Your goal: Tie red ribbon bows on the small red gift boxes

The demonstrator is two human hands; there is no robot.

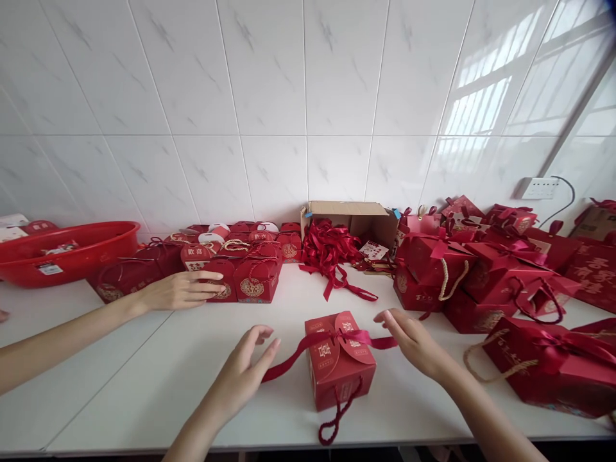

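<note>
A small red gift box (339,372) stands on the white counter (144,385) between my hands. A red ribbon (293,359) is tied in a bow on its top, and a dark red cord handle (337,417) hangs down its front. My left hand (243,372) hovers just left of the box with its fingers curved and apart, over the ribbon's long left tail. To the right of the box is my right hand (414,343), fingers stretched out, by the ribbon's short right end. Neither hand visibly grips anything.
Another person's hand (180,290) reaches in from the left and rests on a row of red gift boxes (255,276). A cardboard box (353,221) spilling red ribbons stands at the back. More red boxes (481,276) are piled on the right; a red basin (67,250) sits far left.
</note>
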